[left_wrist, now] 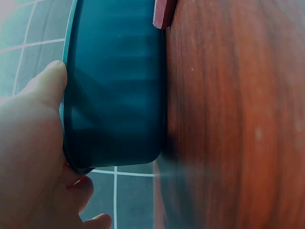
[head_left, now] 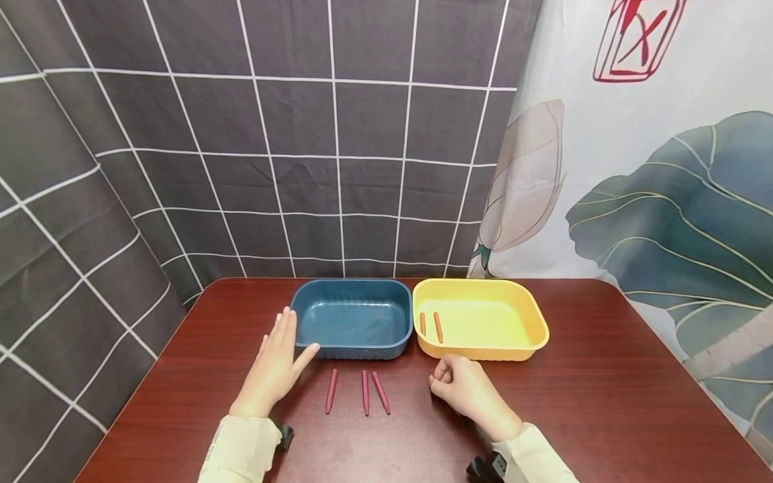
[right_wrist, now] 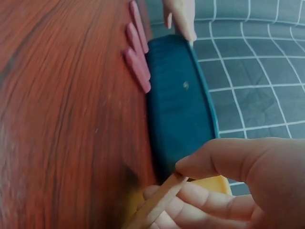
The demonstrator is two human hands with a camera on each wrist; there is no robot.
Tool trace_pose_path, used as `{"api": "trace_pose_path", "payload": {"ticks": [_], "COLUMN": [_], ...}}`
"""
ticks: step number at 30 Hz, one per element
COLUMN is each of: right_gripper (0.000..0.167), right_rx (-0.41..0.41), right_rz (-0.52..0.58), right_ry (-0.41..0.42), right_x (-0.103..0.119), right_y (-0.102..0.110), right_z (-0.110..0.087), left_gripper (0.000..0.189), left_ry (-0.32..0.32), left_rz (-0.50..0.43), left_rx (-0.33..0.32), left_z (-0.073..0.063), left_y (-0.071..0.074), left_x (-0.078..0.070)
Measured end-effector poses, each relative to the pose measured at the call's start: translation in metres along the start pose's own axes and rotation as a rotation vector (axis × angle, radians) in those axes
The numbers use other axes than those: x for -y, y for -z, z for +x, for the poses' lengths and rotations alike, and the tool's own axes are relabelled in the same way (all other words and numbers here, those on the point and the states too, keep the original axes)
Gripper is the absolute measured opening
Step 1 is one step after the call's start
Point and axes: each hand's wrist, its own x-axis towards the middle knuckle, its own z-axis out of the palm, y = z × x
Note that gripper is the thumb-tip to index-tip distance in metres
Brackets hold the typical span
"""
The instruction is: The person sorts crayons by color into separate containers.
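Note:
My right hand (head_left: 461, 386) pinches an orange-brown crayon (right_wrist: 159, 200) between thumb and fingers, just in front of the yellow bin (head_left: 483, 353). Inside that bin, toward its left end, lie two orange crayons (head_left: 438, 327). At the blue bin's (head_left: 362, 352) left end, my left hand (head_left: 272, 369) rests against the rim, its fingers extended and its thumb over the front corner. On the table before the blue bin lie three dark pink crayons (head_left: 365, 393); two are close together and one is farther left.
Both bins stand side by side near the back edge of the reddish-brown table (head_left: 604, 402). Behind it hangs a dark grey cloth (head_left: 302, 181) with white grid lines. A white cloth with leaf prints (head_left: 694, 215) hangs at the right.

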Motion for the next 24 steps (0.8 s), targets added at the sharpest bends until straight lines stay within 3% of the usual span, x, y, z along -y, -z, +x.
{"api": "trace_pose_path", "payload": {"ticks": [9,13,20,24], "right_gripper": [0.008,0.005,0.010,0.018], "right_rx": [-0.014,-0.024,0.021,0.021], "right_rz": [0.103,0.166,0.452,0.536], "right_ry": [0.097,0.087,0.039,0.025], "right_x": [0.004,0.007,0.014,0.015], "right_y": [0.000,0.000,0.006,0.010], "right_z": [0.001,0.001,0.001,0.003], "left_gripper": [0.087,0.087,0.088,0.089], "left_ry": [-0.012,-0.012,-0.011,-0.009], "left_rz": [0.010,0.009,0.000,-0.001], "left_rx": [-0.014,-0.015,-0.009,-0.008], "left_z": [0.000,0.000,-0.001,-0.001], "left_y": [0.001,0.001,0.000,0.000], "left_x": [-0.001,-0.001,0.001,0.001]}}
